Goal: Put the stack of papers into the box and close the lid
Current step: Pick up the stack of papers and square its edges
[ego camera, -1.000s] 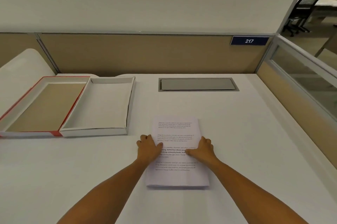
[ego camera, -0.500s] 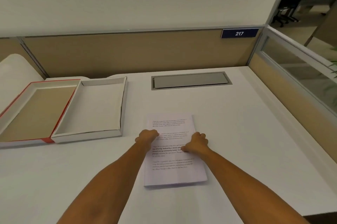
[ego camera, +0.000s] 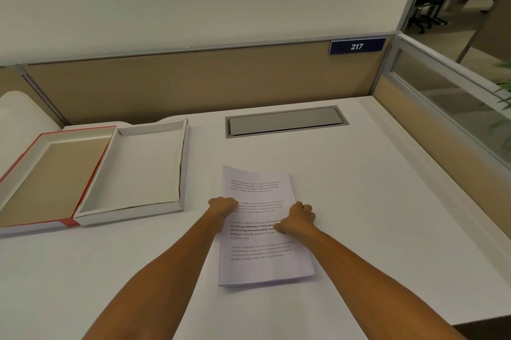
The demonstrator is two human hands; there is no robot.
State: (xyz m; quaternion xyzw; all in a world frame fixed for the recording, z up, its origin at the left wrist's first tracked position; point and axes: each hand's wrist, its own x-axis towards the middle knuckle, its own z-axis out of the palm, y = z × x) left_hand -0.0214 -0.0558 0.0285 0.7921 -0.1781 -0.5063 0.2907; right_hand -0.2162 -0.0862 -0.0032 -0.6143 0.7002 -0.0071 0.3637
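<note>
A stack of papers [ego camera: 261, 261] with printed text lies on the white desk [ego camera: 373, 215] in front of me. My left hand [ego camera: 222, 207] curls around the stack's left edge. My right hand [ego camera: 297, 219] grips its right edge, thumb on top of the page. The far left corner of the stack looks slightly raised. To the left stands the open white box [ego camera: 130, 214], with nothing inside. Its red-edged lid [ego camera: 78, 130] lies beside it, upside down, showing a brown inside.
A grey cable hatch [ego camera: 284, 121] is set into the desk behind the papers. A tan partition [ego camera: 193, 82] with a blue 217 sign [ego camera: 356, 46] closes the back, and a glass-topped partition [ego camera: 442, 96] the right side. The desk's front right corner shows at the lower right.
Both hands went from lying flat on the page to curling around the stack's side edges. The stack's far end has lifted a little. My head has shifted, so the view tilted.
</note>
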